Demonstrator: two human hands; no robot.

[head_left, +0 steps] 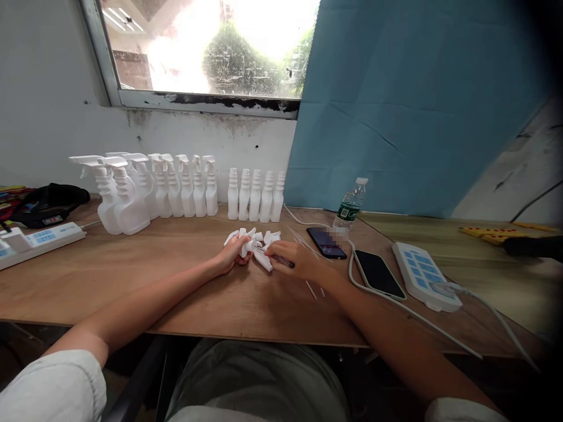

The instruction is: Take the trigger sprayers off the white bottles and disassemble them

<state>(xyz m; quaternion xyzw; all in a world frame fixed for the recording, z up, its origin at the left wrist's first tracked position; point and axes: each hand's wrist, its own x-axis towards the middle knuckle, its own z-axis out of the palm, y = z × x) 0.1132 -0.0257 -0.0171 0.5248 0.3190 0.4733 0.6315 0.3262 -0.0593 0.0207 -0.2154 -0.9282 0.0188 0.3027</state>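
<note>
My left hand (pixel 232 254) is closed around a white spray trigger head (pixel 263 258), holding it just above the table. In my right hand (pixel 297 258) is a small screwdriver (pixel 284 261) with a dark handle; its thin tip points left and meets the trigger head. Whether the tip is inside the part or only against it, I cannot tell. More white trigger heads (pixel 271 237) lie right behind my hands, partly hidden. Several thin white tubes (pixel 311 289) are scattered on the table near my right hand.
Behind stand white spray bottles with triggers (pixel 187 193) and bottles without them (pixel 255 202). To the right are a water bottle (pixel 350 205), two phones (pixel 379 274), a white cable (pixel 352 272) and a power strip (pixel 424 275). Another power strip (pixel 65 235) and a black cap (pixel 50 205) lie left.
</note>
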